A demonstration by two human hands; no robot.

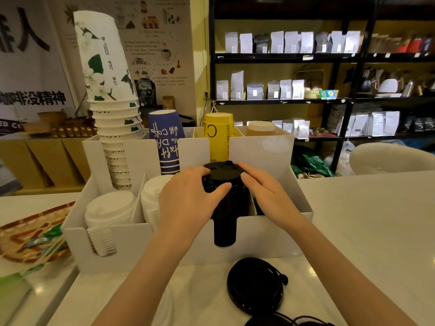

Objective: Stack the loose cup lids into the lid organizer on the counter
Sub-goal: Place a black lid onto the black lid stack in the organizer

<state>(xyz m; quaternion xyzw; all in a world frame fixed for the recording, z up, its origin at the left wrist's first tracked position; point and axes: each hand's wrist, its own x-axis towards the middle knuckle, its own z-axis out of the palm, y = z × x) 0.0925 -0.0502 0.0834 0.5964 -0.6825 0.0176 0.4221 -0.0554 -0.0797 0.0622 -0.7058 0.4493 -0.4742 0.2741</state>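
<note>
A white lid organizer (270, 234) stands on the counter in front of me. A tall stack of black lids (223, 175) rises from its third front slot. My left hand (188, 198) wraps the stack's left side, thumb across the front. My right hand (266, 191) lies flat against the stack's right side and top edge, fingers straight. Loose black lids (255, 285) lie on the counter just in front of the organizer, and another black lid (287, 322) peeks in at the bottom edge. Two stacks of white lids (110, 208) fill the left slots.
Stacked paper cups, white-green (110, 102), blue (167, 140) and yellow (219, 135), stand upside down in the organizer's rear slots. A patterned tray (28, 241) with packets lies at the left. Dark shelves of coffee bags (294, 90) stand behind. White counter (376, 220) extends to the right.
</note>
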